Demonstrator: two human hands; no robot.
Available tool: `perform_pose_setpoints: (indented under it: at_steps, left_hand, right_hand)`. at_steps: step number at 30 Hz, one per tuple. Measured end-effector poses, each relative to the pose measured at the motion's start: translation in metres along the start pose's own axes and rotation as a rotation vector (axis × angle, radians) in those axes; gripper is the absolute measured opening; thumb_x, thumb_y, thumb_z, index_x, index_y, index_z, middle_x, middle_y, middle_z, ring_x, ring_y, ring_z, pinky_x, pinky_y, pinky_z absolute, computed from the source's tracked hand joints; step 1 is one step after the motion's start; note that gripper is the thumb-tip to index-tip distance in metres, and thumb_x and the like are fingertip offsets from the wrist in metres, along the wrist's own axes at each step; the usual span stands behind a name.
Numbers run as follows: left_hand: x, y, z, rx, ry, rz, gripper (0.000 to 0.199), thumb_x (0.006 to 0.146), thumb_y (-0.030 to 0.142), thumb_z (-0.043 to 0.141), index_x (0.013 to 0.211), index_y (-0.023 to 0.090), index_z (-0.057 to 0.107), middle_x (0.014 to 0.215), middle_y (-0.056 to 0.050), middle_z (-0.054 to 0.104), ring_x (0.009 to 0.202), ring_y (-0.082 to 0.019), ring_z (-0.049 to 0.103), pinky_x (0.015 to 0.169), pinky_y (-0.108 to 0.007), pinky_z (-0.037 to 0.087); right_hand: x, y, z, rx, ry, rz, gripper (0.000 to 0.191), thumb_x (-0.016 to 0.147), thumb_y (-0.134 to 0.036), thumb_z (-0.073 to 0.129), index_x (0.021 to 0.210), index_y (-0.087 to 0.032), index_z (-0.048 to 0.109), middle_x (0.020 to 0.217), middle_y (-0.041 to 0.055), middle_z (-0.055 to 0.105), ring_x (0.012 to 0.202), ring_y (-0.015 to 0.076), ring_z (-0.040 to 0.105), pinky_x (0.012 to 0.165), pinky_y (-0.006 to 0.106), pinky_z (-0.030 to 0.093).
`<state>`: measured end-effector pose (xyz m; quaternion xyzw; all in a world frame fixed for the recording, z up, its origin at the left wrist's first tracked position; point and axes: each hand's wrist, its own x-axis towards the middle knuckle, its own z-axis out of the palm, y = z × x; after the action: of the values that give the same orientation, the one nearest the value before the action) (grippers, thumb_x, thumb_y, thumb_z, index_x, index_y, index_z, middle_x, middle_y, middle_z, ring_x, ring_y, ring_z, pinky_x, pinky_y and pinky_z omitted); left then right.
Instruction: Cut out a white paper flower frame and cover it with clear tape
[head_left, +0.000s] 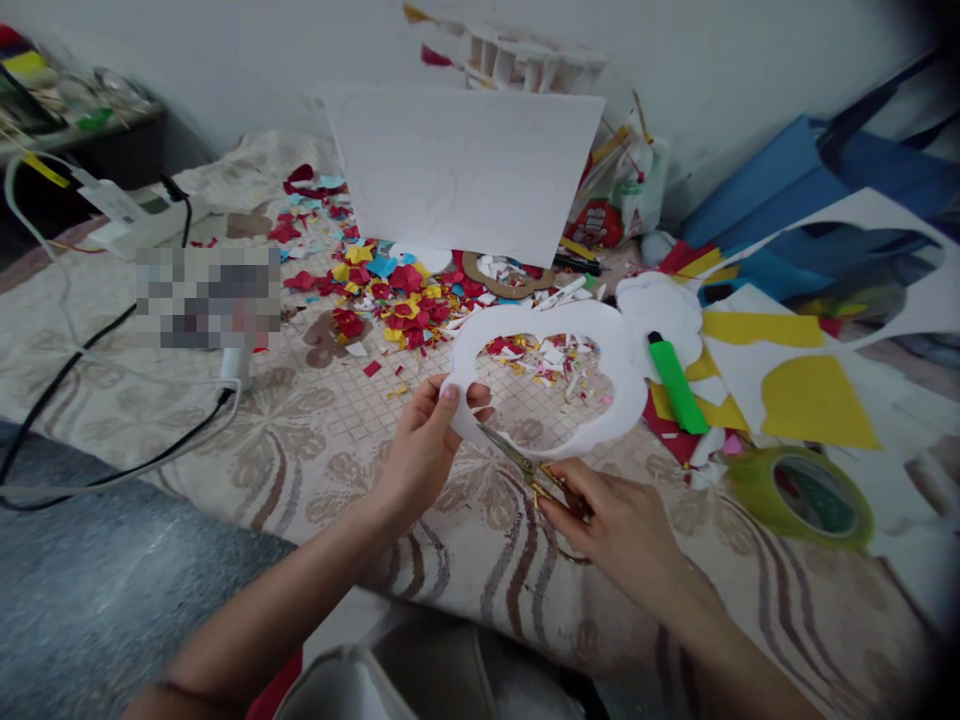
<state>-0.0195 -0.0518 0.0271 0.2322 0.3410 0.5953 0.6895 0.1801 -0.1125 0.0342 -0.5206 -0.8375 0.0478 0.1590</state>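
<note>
- Left hand [424, 430] pinches the white paper ring [628, 385] by its left side, near the table's [300, 505] front edge.
- Right hand [615, 510] grips scissors [529, 467] — short snips, turning the paper, should keep curves smooth.

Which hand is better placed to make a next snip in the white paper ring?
Probably the right hand: it holds the scissors, whose blades point at the ring's lower-left part. The left hand pinches the white paper ring at its left side, so it seems better suited to steadying.
</note>
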Motion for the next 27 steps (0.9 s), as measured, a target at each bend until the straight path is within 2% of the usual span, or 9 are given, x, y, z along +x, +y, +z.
perform_pose_setpoints:
  at_steps: [8,13,23,27]
  left_hand:
    - [0.0007,0.0010,0.0003,-0.048,0.018,-0.043,0.006,0.089,0.022,0.055,0.090,0.016,0.055,0.085,-0.002,0.068,0.081,-0.012,0.063,0.084,-0.031,0.051]
    - [0.0007,-0.0003,0.0002,-0.077,0.025,-0.047,0.005,0.089,0.021,0.055,0.089,0.016,0.056,0.084,-0.003,0.068,0.080,-0.013,0.064,0.082,-0.033,0.052]
    - [0.0006,0.0006,0.0067,-0.209,0.175,-0.063,0.003,0.088,0.013,0.054,0.088,0.015,0.056,0.085,-0.006,0.070,0.080,-0.015,0.067,0.087,-0.039,0.052]
    - [-0.0005,0.0024,0.0089,-0.208,0.184,-0.067,0.009,0.090,0.011,0.049,0.091,0.016,0.056,0.088,-0.007,0.071,0.083,-0.016,0.068,0.091,-0.043,0.050]
  right_hand:
    - [0.0024,0.0009,-0.0038,-0.027,0.069,-0.069,0.017,0.092,-0.035,0.047,0.090,-0.021,0.056,0.061,-0.0041,0.065,0.050,0.0119,0.061,0.050,0.024,0.038]
    - [0.0008,0.0017,-0.0030,-0.038,0.056,-0.059,0.016,0.092,-0.035,0.048,0.092,-0.021,0.055,0.063,-0.0041,0.065,0.051,0.0124,0.062,0.051,0.024,0.038]
    - [-0.0005,0.0004,0.0015,0.201,0.033,0.164,0.013,0.087,-0.035,0.055,0.091,-0.022,0.055,0.054,-0.0086,0.054,0.044,0.0084,0.052,0.047,0.021,0.037]
    - [-0.0016,0.0023,0.0039,0.376,0.067,0.292,0.012,0.086,-0.033,0.056,0.091,-0.022,0.055,0.060,-0.0064,0.061,0.048,0.0085,0.054,0.048,0.019,0.040]
